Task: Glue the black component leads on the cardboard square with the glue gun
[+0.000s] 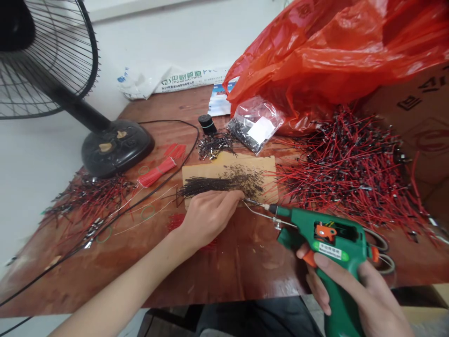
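Note:
My right hand (354, 285) is wrapped round the handle of a green soldering gun (329, 234), with fingers at its orange trigger. The gun's thin metal tip and a bent wire guide point left, reaching my left fingertips. My left hand (213, 215) is closed in a pinch at the front of a scorched cardboard piece (270, 171); what the fingers hold is hidden. Beyond that hand, a row of black wires (203, 186) lies on the cardboard, with dark specks scattered to its right. A few red wires (175, 222) show beside my left wrist.
A big heap of red and black wires (343, 164) covers the right side, below a red plastic bag (315, 61). More wires (91, 196) lie at left near a fan base (117, 147). A black cable (150, 191) crosses the table. Behind the cardboard sits a clear bag (256, 124).

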Demonstrator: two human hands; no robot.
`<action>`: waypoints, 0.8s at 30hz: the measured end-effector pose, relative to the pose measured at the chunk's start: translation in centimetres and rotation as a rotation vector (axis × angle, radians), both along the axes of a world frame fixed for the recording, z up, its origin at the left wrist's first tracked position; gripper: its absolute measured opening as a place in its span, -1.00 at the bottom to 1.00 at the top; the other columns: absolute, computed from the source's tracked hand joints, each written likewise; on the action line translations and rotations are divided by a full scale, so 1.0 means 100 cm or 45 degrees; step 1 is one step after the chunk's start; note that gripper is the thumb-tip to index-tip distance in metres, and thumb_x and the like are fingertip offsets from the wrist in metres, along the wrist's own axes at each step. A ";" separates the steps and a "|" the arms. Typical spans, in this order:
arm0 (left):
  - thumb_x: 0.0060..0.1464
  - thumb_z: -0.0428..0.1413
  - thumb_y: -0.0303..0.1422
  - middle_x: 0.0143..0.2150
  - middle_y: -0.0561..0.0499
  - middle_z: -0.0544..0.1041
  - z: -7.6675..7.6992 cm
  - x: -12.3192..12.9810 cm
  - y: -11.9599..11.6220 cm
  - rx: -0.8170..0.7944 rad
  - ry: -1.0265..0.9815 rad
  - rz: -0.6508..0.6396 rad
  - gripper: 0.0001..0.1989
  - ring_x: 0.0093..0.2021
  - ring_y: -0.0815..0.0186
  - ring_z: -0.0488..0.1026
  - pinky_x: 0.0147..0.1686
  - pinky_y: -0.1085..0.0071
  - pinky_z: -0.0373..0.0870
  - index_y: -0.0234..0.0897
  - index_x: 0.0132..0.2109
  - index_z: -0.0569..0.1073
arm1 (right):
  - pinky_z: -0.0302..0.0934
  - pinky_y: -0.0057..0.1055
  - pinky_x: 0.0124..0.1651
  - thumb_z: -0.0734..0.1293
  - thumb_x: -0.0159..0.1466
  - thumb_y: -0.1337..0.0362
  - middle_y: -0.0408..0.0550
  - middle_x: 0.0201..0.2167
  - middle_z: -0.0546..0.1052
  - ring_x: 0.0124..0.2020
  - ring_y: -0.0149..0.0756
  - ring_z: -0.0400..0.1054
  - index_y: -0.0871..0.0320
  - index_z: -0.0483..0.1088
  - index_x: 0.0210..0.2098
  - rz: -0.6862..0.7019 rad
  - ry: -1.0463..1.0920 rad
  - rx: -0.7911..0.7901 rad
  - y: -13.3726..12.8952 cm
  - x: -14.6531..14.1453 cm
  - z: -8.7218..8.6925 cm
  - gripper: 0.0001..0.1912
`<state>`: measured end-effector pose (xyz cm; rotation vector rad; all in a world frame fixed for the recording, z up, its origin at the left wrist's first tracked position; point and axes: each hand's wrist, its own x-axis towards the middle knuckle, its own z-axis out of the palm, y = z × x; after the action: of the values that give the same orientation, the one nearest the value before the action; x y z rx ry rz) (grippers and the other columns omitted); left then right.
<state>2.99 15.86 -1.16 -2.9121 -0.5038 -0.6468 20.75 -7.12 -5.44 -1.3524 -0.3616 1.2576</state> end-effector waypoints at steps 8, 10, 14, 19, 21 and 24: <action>0.24 0.07 -0.46 -0.32 0.14 0.57 0.000 -0.001 -0.001 -0.014 0.011 -0.003 -0.87 -0.32 0.46 0.55 -0.30 0.52 0.38 -0.25 -0.06 0.39 | 0.23 -0.36 -0.40 0.28 0.35 0.12 -0.12 -0.61 0.38 -0.58 -0.31 0.26 0.19 0.45 -0.19 -0.014 0.033 0.004 0.000 0.001 0.000 -0.74; 0.25 0.06 -0.46 -0.32 0.14 0.57 0.000 -0.001 -0.001 -0.014 0.017 -0.002 -0.87 -0.32 0.47 0.54 -0.30 0.52 0.38 -0.25 -0.06 0.39 | 0.22 -0.36 -0.41 0.28 0.35 0.11 -0.13 -0.62 0.37 -0.59 -0.32 0.25 0.19 0.46 -0.19 -0.014 0.041 -0.005 -0.001 0.001 0.001 -0.74; 0.25 0.05 -0.47 -0.33 0.14 0.56 0.000 -0.001 -0.002 -0.017 0.026 -0.003 -0.88 -0.34 0.48 0.53 -0.30 0.53 0.38 -0.25 -0.07 0.39 | 0.17 -0.39 -0.50 0.29 0.34 0.11 -0.11 -0.61 0.39 -0.59 -0.30 0.27 0.19 0.46 -0.18 -0.029 0.067 -0.027 -0.002 0.002 0.000 -0.73; 0.25 0.05 -0.48 -0.30 0.14 0.55 -0.002 -0.003 -0.001 -0.012 0.053 -0.023 -0.83 -0.29 0.48 0.53 -0.25 0.53 0.39 -0.26 -0.02 0.38 | 0.15 -0.39 -0.51 0.29 0.34 0.10 -0.09 -0.61 0.40 -0.58 -0.29 0.30 0.18 0.46 -0.25 -0.053 0.070 -0.027 -0.002 0.001 0.000 -0.74; 0.25 0.05 -0.48 -0.31 0.14 0.55 -0.003 -0.004 -0.001 -0.007 0.052 -0.024 -0.83 -0.29 0.49 0.53 -0.24 0.53 0.39 -0.26 -0.02 0.39 | 0.16 -0.39 -0.48 0.29 0.35 0.11 -0.11 -0.62 0.40 -0.58 -0.29 0.31 0.15 0.44 -0.25 -0.034 0.049 -0.043 -0.001 0.002 0.001 -0.76; 0.24 0.07 -0.48 -0.31 0.15 0.54 -0.005 -0.004 0.000 -0.006 0.055 -0.022 -0.82 -0.28 0.48 0.53 -0.23 0.52 0.39 -0.27 -0.02 0.39 | 0.20 -0.37 -0.39 0.27 0.36 0.10 -0.15 -0.63 0.38 -0.59 -0.32 0.28 0.13 0.43 -0.23 0.018 0.035 -0.039 0.001 0.002 0.004 -0.77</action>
<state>2.57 15.83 -1.66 -2.9309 -0.4760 -0.5848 20.92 -7.06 -5.07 -1.3590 -0.3346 1.2971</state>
